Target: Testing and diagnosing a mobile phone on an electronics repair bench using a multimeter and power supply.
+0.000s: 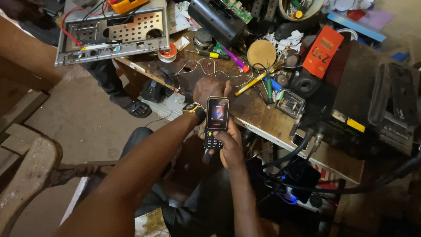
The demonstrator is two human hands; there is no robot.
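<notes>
1. Right now the right hand (230, 149) is holding a black keypad phone (215, 122) upright, fingers closed around its lower half and the thumb pressing on the keys; its screen is glowing.
2. Meanwhile the left hand (210, 90) is resting as a loose fist on the workbench (250, 107) just behind the phone's top; whether it is gripping anything, I cannot tell.
3. A yellow-cased watch (191, 108) is sitting on the left wrist, just beside the phone.
4. Thin wires (197, 66) are trailing over the bench near the left hand.
5. A yellow-handled tool (252, 82) is lying to the right of that hand.
6. An opened metal chassis (114, 33) is overhanging the far left corner of the bench.
</notes>
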